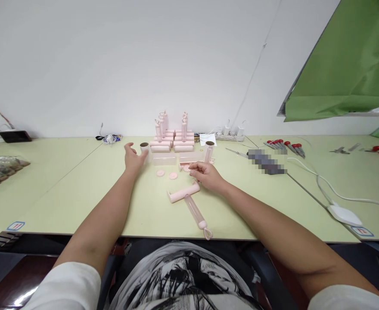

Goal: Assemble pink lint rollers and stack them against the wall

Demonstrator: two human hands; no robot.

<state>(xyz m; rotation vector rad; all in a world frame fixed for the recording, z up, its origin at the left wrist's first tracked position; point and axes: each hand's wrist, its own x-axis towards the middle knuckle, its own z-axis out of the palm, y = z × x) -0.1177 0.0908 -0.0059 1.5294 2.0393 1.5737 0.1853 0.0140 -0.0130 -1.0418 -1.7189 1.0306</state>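
My left hand [134, 158] is beside a white upright roll with a dark hollow top [145, 147], its thumb and fingers spread. In the pinched fingers of my right hand [206, 173] is a pale pink disc [186, 168], at the edge of a pink-and-clear box [189, 158]. Two more pink discs, a left one [160, 173] and a right one [173, 175], lie flat. Closer to me are a pink half-round holder [183, 193] and a clear tube with a pink looped end [196, 212].
Several pink cylinders and upright looped tubes [184, 130] are grouped at the back. A second roll [209, 146] stands right of the box. Further right are a pixelated dark object [267, 162], red-tipped tools [286, 145] and a white cable [325, 191]. Wrapped packs [4, 170] lie far left.
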